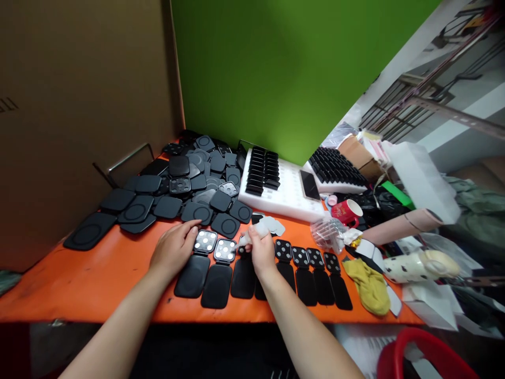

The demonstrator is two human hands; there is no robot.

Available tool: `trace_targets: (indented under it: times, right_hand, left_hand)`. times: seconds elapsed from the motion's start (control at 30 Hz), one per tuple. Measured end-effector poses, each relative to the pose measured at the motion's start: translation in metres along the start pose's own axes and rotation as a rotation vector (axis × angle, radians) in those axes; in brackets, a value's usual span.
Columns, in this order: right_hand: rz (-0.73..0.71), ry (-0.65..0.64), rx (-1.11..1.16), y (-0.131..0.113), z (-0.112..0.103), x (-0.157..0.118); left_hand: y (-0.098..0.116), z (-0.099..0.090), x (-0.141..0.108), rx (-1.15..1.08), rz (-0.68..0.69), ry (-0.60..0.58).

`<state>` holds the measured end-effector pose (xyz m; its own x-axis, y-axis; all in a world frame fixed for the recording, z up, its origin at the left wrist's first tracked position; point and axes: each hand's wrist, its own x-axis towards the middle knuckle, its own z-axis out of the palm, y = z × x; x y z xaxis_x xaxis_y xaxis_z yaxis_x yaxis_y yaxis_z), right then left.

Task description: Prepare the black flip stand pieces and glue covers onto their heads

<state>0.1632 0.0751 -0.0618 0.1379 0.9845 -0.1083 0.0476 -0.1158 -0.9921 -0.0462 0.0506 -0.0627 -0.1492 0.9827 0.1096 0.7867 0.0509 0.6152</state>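
My right hand (pixel 259 252) is closed around a small whitish squeeze bottle (pixel 261 228). The bottle's narrow tip points down-left, close to the second hinged black pad (pixel 216 285) in the front row; whether it touches cannot be seen. That pad's small upper panel (pixel 225 250) shows pale round spots. My left hand (pixel 173 247) lies on the table beside the first pad's spotted panel (pixel 205 241), fingers stretched forward and nothing held. More opened pads (pixel 306 287) stand in line to the right, partly covered by my right hand and forearm.
Black pads (pixel 136 209) are heaped at the back left. A white foam tray (pixel 290 192) holds black pieces and a phone (pixel 310 185). Pale thin plates (pixel 275 226) lie behind the row. Rightward are a red mug (pixel 347 211), yellow cloth (pixel 367 287) and clutter on the orange table (pixel 114 273).
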Motion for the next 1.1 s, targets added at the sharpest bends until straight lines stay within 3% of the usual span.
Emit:
trace_targets:
  times: [0.13,0.27,0.43,0.77,1.1]
  right_hand:
    - [-0.047,-0.063,-0.099,0.002,0.015,-0.015]
    - [-0.132,-0.045,-0.197,0.004,0.014,-0.013]
    - [-0.028,-0.017,-0.048,0.004,0.019,-0.002]
    - [-0.022,-0.003,-0.037,0.003,0.026,0.003]
    - [-0.084,-0.111,-0.07,-0.004,0.068,-0.007]
  left_hand:
    - [-0.002,0.001,0.0,-0.006,0.001,-0.001]
    - [-0.002,0.001,0.0,-0.021,0.011,-0.002]
    - [0.0,-0.001,-0.001,-0.032,0.009,0.0]
    - [-0.002,-0.001,-0.002,-0.043,0.016,-0.013]
    - [-0.005,-0.001,-0.002,-0.041,0.043,-0.011]
